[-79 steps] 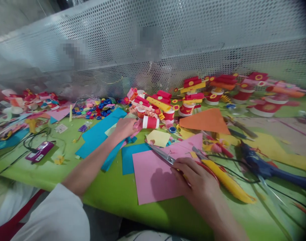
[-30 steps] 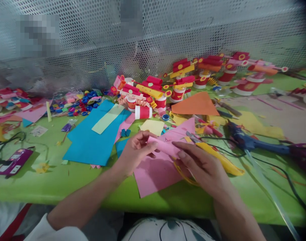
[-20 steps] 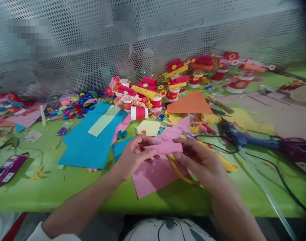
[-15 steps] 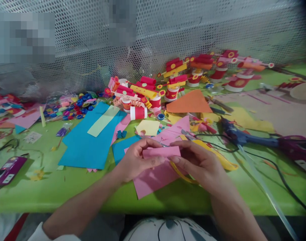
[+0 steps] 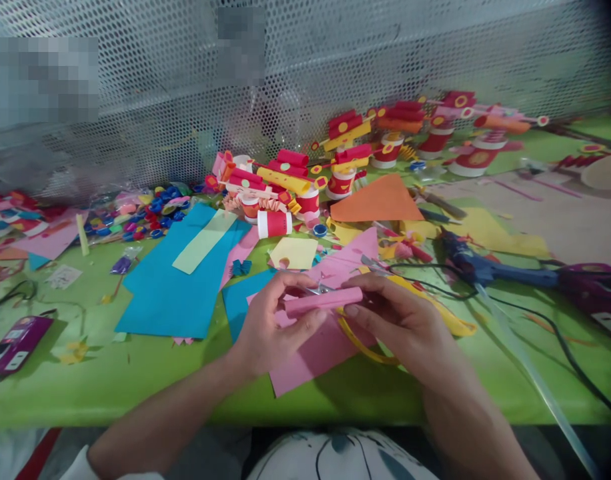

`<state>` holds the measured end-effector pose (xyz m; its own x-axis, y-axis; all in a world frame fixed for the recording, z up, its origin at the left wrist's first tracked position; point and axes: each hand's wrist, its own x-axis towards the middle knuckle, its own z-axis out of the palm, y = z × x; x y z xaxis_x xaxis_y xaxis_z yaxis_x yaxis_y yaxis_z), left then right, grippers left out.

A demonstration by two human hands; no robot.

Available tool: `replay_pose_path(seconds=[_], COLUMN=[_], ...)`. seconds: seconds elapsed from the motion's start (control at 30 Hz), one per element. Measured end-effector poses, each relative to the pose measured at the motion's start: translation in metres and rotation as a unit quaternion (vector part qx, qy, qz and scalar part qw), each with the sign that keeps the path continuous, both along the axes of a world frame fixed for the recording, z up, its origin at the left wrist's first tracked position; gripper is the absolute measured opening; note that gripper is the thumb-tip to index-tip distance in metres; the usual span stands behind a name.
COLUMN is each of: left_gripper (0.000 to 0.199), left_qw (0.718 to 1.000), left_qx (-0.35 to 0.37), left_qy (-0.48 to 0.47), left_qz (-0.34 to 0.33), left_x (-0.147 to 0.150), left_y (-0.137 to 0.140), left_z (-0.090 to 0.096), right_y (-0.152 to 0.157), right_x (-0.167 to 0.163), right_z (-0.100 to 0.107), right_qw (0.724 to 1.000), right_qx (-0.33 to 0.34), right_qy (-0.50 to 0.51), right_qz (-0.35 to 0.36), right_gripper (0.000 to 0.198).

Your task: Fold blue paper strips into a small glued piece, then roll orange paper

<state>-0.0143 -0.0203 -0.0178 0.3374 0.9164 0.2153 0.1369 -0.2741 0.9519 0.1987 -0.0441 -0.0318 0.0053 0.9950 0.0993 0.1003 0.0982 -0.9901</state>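
Note:
Between both hands is a narrow pink paper piece, folded or rolled (image 5: pixel 324 303), held level above the table. My left hand (image 5: pixel 273 320) pinches its left end, thumb in front and fingers behind. At its right end, the thumb and fingers of my right hand (image 5: pixel 400 320) close on it. A yellow handle loop of a pair of scissors (image 5: pixel 365 351) hangs below my right hand, and metal shows behind the pink piece; how the scissors are held is hidden. Underneath lies a larger pink sheet (image 5: pixel 305 363).
Blue sheets (image 5: pixel 173 300) lie left. Behind stand several red-and-white paper cups (image 5: pixel 274 225) with paper rolls on top. An orange sheet (image 5: pixel 378 200) lies near them. A glue gun (image 5: pixel 500 273) with a clear glue stick and a black cord lies right. A purple device (image 5: pixel 18 343) sits far left.
The pink piece has tilted in my fingers and now looks narrower, its right end slightly higher. More metal shows behind it. Both hands stay in nearly the same place.

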Motion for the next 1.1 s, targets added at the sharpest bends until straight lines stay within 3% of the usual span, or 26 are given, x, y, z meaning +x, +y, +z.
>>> replay_pose_path(seconds=[0.1,0.2,0.37,0.6,0.9,1.1], left_gripper=[0.025,0.024,0.025,0.051,0.046,0.047], left_qw=[0.999,0.991,0.972,0.994,0.984,0.987], left_qx=[0.022,0.111,0.227,0.109,0.166,0.151], left_qy=[0.014,0.038,0.050,0.023,0.052,0.039], left_qz=[0.031,0.059,0.039,0.014,0.030,0.040], left_x=[-0.0004,-0.0011,0.0000,0.0006,0.0002,0.0017], left_y=[0.0025,0.0046,0.0038,0.0019,0.0002,-0.0008], left_z=[-0.0036,-0.0066,-0.0069,-0.0074,-0.0058,-0.0061], right_y=[0.0012,0.0032,0.0039,0.0012,0.0034,0.0032], right_x=[-0.0007,-0.0020,-0.0029,-0.0006,0.0003,-0.0005], right_z=[-0.0017,-0.0006,0.0062,0.0041,0.0069,0.0043], right_qw=[1.000,0.997,0.994,0.994,0.998,0.995], right_qx=[-0.004,-0.025,-0.046,-0.035,-0.021,-0.041], right_qy=[0.018,0.069,0.099,0.098,0.064,0.091], right_qz=[-0.010,0.007,0.010,-0.030,-0.005,-0.017], right_gripper=[0.030,0.042,0.040,0.035,0.039,0.031])
